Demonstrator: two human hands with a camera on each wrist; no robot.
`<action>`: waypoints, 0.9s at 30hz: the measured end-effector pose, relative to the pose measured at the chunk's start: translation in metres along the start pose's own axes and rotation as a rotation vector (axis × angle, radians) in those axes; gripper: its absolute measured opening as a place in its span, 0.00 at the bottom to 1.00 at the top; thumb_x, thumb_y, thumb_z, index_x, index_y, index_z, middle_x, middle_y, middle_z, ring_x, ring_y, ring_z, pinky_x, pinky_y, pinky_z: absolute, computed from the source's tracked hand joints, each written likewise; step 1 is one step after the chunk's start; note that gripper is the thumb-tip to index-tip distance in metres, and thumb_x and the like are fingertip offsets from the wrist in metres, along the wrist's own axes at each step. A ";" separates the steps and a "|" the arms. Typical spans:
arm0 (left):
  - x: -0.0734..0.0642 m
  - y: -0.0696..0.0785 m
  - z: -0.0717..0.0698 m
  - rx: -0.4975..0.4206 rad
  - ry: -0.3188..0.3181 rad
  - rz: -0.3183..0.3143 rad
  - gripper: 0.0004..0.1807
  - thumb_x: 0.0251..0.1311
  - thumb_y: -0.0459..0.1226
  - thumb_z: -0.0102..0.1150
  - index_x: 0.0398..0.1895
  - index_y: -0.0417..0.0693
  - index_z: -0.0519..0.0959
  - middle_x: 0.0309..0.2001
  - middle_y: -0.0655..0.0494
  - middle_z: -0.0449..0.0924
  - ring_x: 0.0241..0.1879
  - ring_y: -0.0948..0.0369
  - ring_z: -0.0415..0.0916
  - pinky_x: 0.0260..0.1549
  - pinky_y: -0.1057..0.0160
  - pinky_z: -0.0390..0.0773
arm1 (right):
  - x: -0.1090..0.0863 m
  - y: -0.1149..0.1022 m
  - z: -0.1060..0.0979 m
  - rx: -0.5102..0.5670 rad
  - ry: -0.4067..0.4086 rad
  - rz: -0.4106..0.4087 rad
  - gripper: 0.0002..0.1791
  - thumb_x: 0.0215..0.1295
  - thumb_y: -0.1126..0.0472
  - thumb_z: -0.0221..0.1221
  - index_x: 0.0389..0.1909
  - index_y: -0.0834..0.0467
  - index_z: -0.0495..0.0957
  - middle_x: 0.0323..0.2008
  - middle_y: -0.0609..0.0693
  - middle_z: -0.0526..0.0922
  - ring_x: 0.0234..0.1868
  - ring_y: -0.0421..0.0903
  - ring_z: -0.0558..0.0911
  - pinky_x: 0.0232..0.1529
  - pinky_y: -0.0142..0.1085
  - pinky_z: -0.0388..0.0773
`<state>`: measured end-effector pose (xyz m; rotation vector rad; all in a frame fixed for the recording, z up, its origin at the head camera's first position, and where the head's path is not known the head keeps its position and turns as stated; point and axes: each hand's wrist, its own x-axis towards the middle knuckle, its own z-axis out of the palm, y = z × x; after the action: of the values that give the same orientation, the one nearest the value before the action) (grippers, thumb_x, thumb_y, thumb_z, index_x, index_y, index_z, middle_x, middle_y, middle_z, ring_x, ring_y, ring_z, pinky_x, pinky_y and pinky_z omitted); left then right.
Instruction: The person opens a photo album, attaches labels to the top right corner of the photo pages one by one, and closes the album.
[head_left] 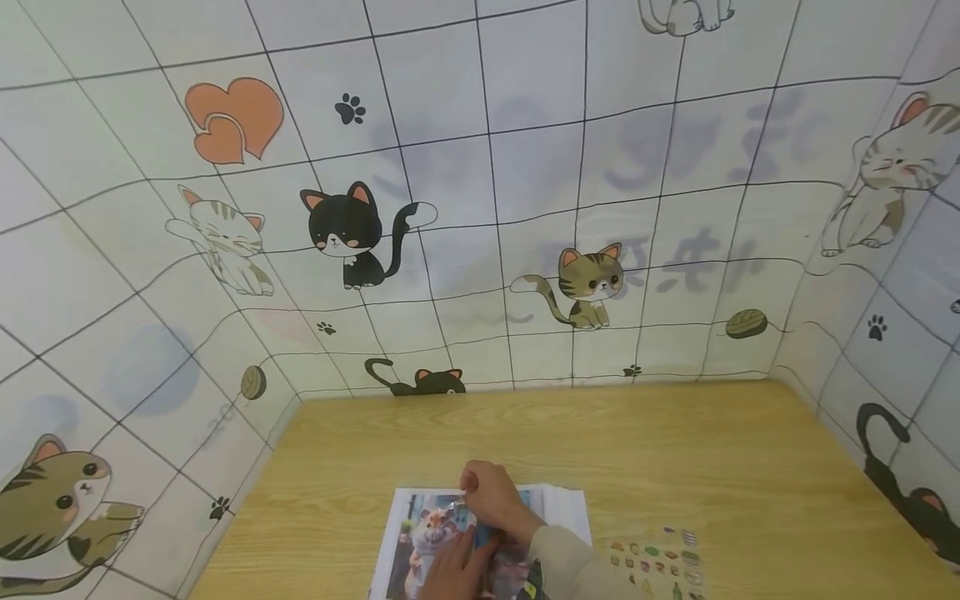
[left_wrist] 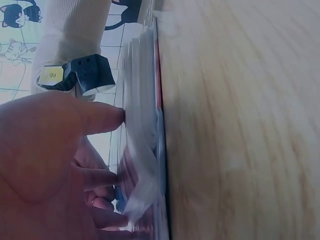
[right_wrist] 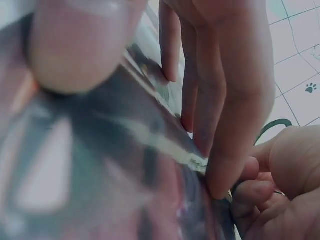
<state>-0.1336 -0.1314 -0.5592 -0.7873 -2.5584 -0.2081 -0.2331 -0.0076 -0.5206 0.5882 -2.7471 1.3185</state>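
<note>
A booklet of glossy sheets (head_left: 420,508) with a cartoon hamster picture lies on the table; its stacked page edges (left_wrist: 140,85) show in the left wrist view. My left hand (head_left: 453,567) presses on the picture with fingers extended, thumb on the sheets. My right hand (head_left: 495,504) reaches across the booklet's upper part, fingers curled at a shiny clear bit of film (head_left: 455,505) that it appears to pinch. In the right wrist view the right hand (right_wrist: 280,190) is beyond the left hand's fingers (right_wrist: 240,75); what lies between its fingertips is mostly hidden.
A clear sheet of small food stickers (head_left: 652,554) lies on the wooden table (head_left: 675,450) right of the booklet. White cloth walls (head_left: 465,183) printed with cats and a grid stand behind and at both sides. The right wrist wears a dark strap (left_wrist: 90,72).
</note>
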 end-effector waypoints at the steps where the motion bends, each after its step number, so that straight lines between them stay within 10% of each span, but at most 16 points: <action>1: 0.001 0.001 -0.003 -0.004 -0.015 -0.010 0.35 0.51 0.65 0.52 0.54 0.52 0.74 0.50 0.40 0.77 0.45 0.47 0.77 0.39 0.53 0.77 | 0.000 0.000 -0.002 0.011 -0.004 -0.013 0.09 0.44 0.73 0.58 0.25 0.57 0.75 0.23 0.45 0.77 0.24 0.37 0.72 0.25 0.30 0.70; 9: 0.009 0.010 -0.022 -0.116 -0.281 -0.146 0.41 0.50 0.67 0.51 0.59 0.50 0.70 0.58 0.37 0.70 0.55 0.43 0.70 0.49 0.48 0.73 | -0.009 -0.001 -0.034 0.103 -0.091 -0.066 0.04 0.52 0.68 0.60 0.29 0.58 0.76 0.26 0.45 0.78 0.25 0.36 0.73 0.26 0.30 0.70; 17: 0.023 0.005 0.000 -0.058 0.237 0.222 0.33 0.49 0.59 0.60 0.49 0.45 0.73 0.42 0.39 0.76 0.37 0.51 0.78 0.29 0.58 0.77 | -0.027 0.011 -0.078 0.093 -0.144 -0.101 0.02 0.60 0.62 0.60 0.31 0.54 0.76 0.29 0.41 0.78 0.29 0.36 0.74 0.30 0.30 0.71; 27: 0.041 0.029 -0.004 -0.295 0.201 0.246 0.26 0.51 0.50 0.64 0.48 0.43 0.75 0.40 0.50 0.75 0.35 0.58 0.74 0.28 0.68 0.72 | -0.055 0.042 -0.127 0.050 -0.150 -0.048 0.02 0.61 0.59 0.60 0.32 0.50 0.75 0.30 0.40 0.78 0.29 0.37 0.75 0.27 0.31 0.74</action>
<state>-0.1457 -0.0878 -0.5364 -1.1202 -2.2456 -0.5633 -0.2132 0.1298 -0.4810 0.7822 -2.8025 1.3910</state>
